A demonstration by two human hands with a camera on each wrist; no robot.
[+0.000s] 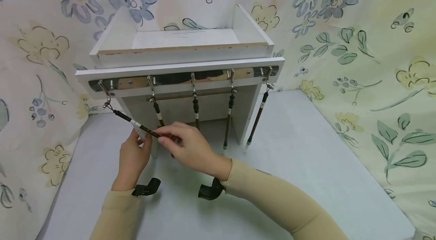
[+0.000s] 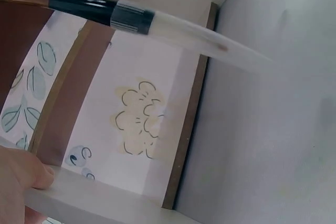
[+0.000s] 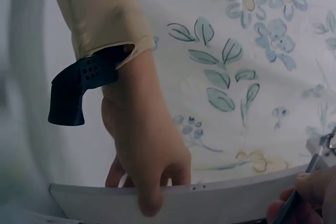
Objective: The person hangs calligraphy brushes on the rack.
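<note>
My right hand (image 1: 190, 145) pinches the handle of a dark calligraphy brush (image 1: 123, 116), which slants down from a loop on the leftmost hook (image 1: 105, 92). In the right wrist view, fingertips (image 3: 315, 187) are around that handle. My left hand (image 1: 133, 156) grips the edge of the left side panel (image 3: 191, 198) of a white wooden stand, its thumb (image 2: 39, 174) lying over the edge in the left wrist view. A blurred brush with white bristles (image 2: 178, 30) crosses the top of that view. The held brush's lower end is hidden behind my right hand.
Several more brushes hang from the metal hook rail (image 1: 177, 78), among them one at the far right (image 1: 257, 122). The stand has a shallow open tray (image 1: 187, 38) on top. It stands on a white table (image 1: 306, 164), against a floral cloth (image 1: 340, 43).
</note>
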